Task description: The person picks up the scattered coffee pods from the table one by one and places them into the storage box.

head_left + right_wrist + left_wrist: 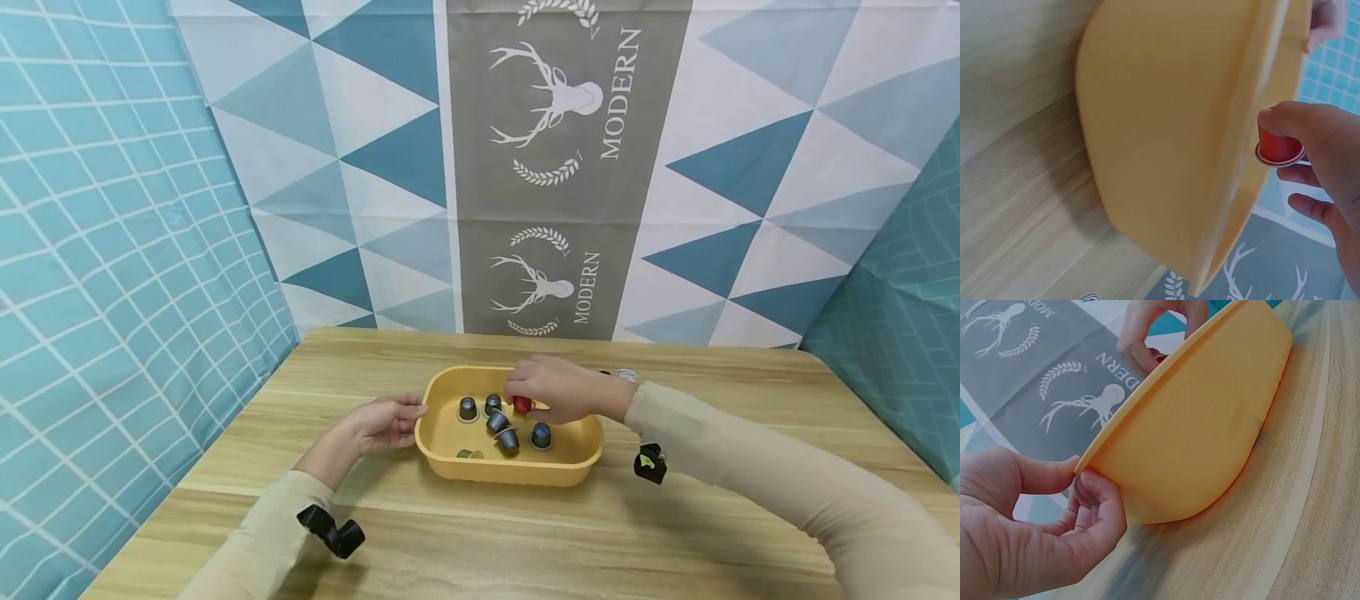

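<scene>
A yellow plastic tub (510, 474) sits on the wooden table. My left hand (386, 423) pinches its left rim between thumb and fingers, which the left wrist view shows closely. Over the tub's back part, my right hand (553, 388) holds a red coffee capsule (1279, 147) between thumb and fingers, its rimmed end facing away from the thumb tip. Inside the tub lie several dark grey capsules (507, 441), some upright and some tipped over, a blue-topped capsule (541, 435) and a greenish capsule (470, 454) partly hidden by the front wall.
Behind my right wrist, small silvery round objects (626, 375) lie on the table (465, 542), mostly hidden by the arm. A patterned cloth (555, 192) hangs behind the table, and a blue gridded cloth (112, 250) hangs at the left. Black camera mounts (330, 531) sit on both sleeves.
</scene>
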{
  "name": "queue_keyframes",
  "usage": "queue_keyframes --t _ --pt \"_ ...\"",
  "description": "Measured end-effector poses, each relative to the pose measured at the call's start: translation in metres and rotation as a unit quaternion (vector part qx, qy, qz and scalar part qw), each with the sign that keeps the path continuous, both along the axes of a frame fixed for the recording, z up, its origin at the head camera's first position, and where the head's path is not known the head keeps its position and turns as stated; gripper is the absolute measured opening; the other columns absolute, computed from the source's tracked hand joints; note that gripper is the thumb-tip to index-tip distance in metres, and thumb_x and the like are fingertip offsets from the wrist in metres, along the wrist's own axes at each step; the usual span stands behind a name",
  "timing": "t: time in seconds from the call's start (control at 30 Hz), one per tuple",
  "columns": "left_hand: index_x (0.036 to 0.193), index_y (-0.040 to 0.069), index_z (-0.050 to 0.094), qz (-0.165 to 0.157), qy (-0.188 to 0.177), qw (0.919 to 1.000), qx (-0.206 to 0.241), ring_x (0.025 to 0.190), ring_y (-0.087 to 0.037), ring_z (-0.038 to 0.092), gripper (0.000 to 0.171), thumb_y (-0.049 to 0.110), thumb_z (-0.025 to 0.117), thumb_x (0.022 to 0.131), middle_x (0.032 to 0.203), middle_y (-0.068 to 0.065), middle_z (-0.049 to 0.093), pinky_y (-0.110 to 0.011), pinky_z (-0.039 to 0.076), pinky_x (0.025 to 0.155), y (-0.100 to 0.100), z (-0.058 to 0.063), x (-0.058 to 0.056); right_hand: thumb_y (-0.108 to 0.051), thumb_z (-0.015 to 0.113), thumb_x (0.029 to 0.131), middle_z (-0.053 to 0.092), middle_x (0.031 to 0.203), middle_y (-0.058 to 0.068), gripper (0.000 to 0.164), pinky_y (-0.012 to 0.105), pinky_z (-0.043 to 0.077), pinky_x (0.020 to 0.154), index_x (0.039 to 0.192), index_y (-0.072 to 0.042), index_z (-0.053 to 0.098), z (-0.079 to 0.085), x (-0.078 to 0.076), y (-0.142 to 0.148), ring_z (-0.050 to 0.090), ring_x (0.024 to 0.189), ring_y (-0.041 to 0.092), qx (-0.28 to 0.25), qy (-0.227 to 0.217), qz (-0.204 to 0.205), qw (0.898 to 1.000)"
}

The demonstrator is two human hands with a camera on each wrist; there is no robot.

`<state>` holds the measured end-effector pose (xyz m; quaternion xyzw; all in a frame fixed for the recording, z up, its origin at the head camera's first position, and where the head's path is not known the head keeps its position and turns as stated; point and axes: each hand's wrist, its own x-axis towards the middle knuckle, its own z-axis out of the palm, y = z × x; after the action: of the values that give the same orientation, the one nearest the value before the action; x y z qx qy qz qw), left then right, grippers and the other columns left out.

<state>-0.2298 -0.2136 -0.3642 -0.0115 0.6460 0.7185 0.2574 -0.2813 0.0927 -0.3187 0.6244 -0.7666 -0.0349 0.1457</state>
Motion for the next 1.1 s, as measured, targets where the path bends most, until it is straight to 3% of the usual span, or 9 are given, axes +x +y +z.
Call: queue_keyframes --t 0.2,0.6,1.1 --pt "0.115 0.002 0.045 0.001 -0.005 1.0000 -0.001 0.078 -0.006 0.061 0.017 0.008 0.045 0.100 0.084 0.002 0.062 -0.020 0.052 0.072 0.001 0.000 0.000 -0.014 0.077 0.076 0.061 0.091 -0.004 0.027 0.030 0.049 0.077 0.098 -0.016 0.062 -0.003 -0.003 -0.003 0.055 0.086 0.013 0.029 -0.005 0.017 0.999" --pt "0.110 0.003 0.048 0.004 -0.001 1.0000 0.000 0.075 -0.005 0.061 0.012 0.007 0.043 0.100 0.081 0.003 0.063 -0.020 0.052 0.069 0.001 0.000 0.001 -0.012 0.075 0.075 0.062 0.090 -0.004 0.023 0.029 0.049 0.079 0.094 -0.015 0.062 0.004 -0.010 -0.015 0.056 0.086 0.015 0.089 -0.012 0.021 0.996" --pt "0.110 0.004 0.047 0.005 -0.004 1.0000 0.003 0.077 -0.006 0.061 0.011 0.007 0.044 0.100 0.083 0.002 0.062 -0.020 0.052 0.071 -0.001 -0.001 0.000 -0.007 0.073 0.074 0.064 0.089 -0.001 0.022 0.028 0.049 0.080 0.093 -0.014 0.063 0.013 -0.012 -0.028 0.057 0.087 0.016 0.138 -0.039 0.010 0.990"
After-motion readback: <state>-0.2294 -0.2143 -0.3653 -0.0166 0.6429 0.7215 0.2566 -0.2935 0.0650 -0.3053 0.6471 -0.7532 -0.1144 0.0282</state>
